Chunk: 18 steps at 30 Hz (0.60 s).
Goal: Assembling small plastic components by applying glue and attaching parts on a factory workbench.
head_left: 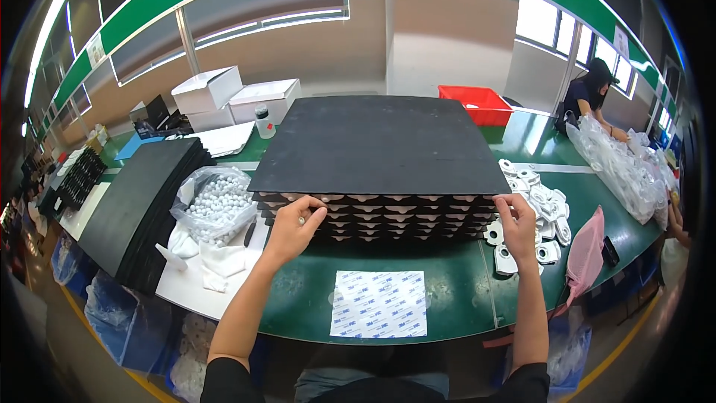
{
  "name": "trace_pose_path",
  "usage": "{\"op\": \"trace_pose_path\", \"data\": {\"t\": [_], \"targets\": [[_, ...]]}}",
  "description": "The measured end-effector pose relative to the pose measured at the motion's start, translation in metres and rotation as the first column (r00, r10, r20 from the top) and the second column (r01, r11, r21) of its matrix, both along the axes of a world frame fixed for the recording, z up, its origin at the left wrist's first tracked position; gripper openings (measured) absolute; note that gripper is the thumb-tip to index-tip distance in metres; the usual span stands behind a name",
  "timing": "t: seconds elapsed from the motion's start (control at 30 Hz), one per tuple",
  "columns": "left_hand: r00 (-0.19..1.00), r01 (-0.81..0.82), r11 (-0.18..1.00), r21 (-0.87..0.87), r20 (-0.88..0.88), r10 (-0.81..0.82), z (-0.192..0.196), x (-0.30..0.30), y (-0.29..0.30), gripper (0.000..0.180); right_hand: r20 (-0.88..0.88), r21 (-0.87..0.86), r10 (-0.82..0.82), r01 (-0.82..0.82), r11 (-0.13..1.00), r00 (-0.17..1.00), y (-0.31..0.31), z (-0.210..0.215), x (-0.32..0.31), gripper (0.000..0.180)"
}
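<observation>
A large flat black sheet (388,145) covers the top of a stack of black trays (388,218), whose front side shows rows of pale parts between the layers. My left hand (295,230) is at the left part of the front edge, its fingers closed on the sheet's rim. At the front right corner my right hand (517,222) pinches the same sheet between thumb and fingers. On the green table (298,298) in front of the stack lies a square of white paper printed in blue (379,304).
White ring-shaped parts (548,213) lie right of the stack, beside a pink bag (585,254). Left are a bag of white balls (220,201) and more black sheets (145,201). Behind stand white boxes (209,89) and a red bin (477,104). A person (593,93) handles clear bags far right.
</observation>
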<state>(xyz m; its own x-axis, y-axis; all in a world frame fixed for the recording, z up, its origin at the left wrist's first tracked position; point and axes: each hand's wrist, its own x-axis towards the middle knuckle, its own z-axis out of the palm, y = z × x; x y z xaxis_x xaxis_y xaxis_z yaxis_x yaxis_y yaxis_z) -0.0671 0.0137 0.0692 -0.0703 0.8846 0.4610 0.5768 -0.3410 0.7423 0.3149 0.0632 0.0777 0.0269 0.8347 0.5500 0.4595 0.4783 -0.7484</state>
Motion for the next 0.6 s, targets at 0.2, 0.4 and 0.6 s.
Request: {"op": "trace_pose_path", "data": {"t": [0.2, 0.4, 0.6], "targets": [[1.0, 0.006, 0.998, 0.064, 0.003, -0.006, -0.004, 0.014, 0.001, 0.015, -0.014, 0.019, -0.008, 0.008, 1.0, 1.0, -0.003, -0.002, 0.002, 0.013], [0.992, -0.086, 0.983, 0.162, -0.074, 0.099, -0.003, 0.031, 0.007, 0.017, -0.024, 0.07, 0.032, -0.03, 0.997, 0.999, -0.01, -0.003, -0.012, 0.013], [0.996, -0.089, 0.987, 0.133, 0.036, 0.085, -0.01, 0.029, 0.013, 0.017, 0.032, 0.067, 0.047, -0.049, 0.997, 0.998, -0.018, -0.004, -0.012, 0.015]]}}
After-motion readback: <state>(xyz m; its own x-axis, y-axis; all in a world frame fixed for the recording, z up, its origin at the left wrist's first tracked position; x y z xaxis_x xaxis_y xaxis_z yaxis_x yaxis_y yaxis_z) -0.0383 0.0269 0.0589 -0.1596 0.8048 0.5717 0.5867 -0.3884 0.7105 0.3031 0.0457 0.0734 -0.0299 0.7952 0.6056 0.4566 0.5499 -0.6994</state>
